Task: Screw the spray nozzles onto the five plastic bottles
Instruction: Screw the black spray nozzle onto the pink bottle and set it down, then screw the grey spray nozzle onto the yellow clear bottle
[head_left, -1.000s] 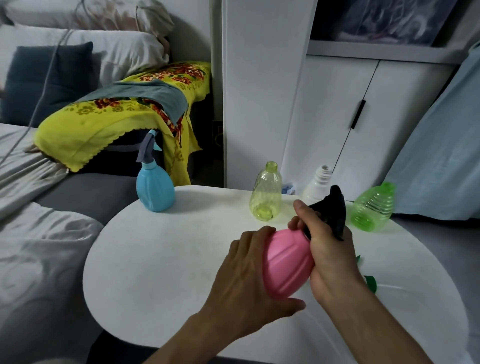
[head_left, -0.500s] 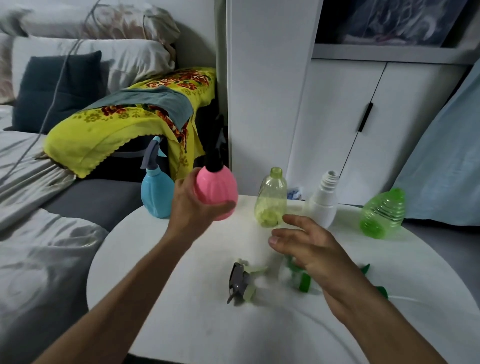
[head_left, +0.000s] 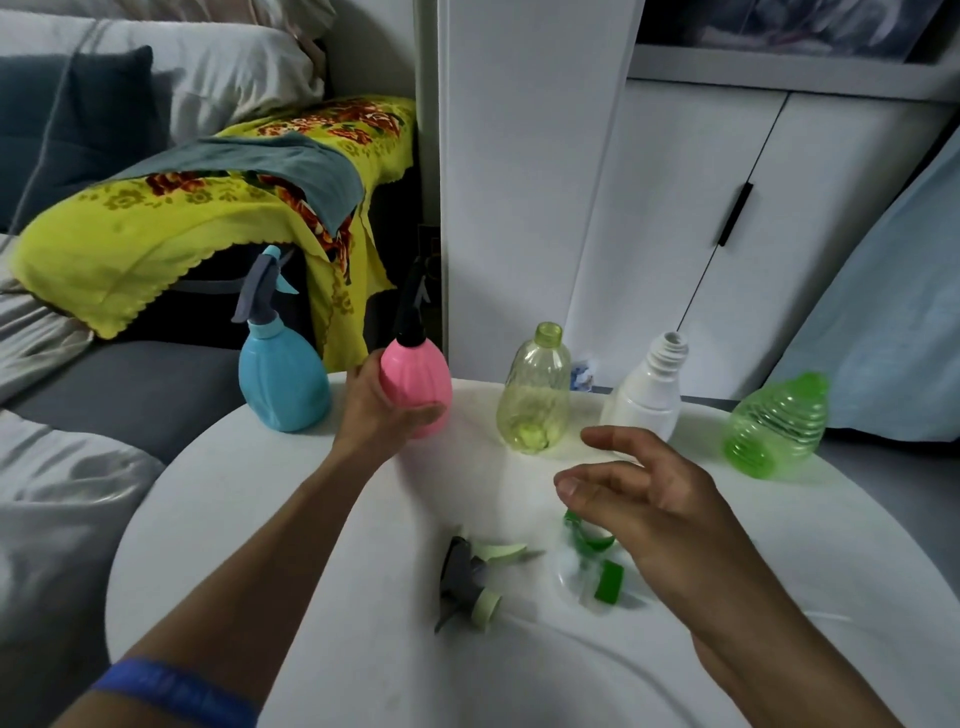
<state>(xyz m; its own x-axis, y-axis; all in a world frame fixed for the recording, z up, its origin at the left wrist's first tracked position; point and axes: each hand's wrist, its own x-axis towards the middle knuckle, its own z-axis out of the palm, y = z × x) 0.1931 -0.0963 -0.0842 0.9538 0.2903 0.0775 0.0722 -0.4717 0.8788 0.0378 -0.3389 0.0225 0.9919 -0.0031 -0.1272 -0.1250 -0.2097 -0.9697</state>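
My left hand (head_left: 379, 410) grips the pink bottle (head_left: 418, 382), upright with a black nozzle (head_left: 413, 312) on it, at the far side of the round white table (head_left: 260, 519). Just left of it stands a blue bottle (head_left: 283, 379) with a grey nozzle on top. The yellow-green bottle (head_left: 535, 389), white bottle (head_left: 647, 389) and green bottle (head_left: 776, 426) stand in a row with open necks. My right hand (head_left: 644, 499) hovers with relaxed fingers, holding nothing, over a clear-and-green nozzle (head_left: 589, 561). A grey nozzle with a pale green collar (head_left: 467, 582) lies beside it.
A grey sofa (head_left: 130, 384) with a yellow flowered cloth (head_left: 208, 218) and pillows lies left of the table. White cabinet doors (head_left: 727, 208) stand behind it. A pale blue fabric (head_left: 883, 312) hangs at the right.
My left hand carried the pink bottle, nozzle on, from the table's near middle to the far side beside the blue bottle. My right hand let go of it and now hovers over the loose nozzles.
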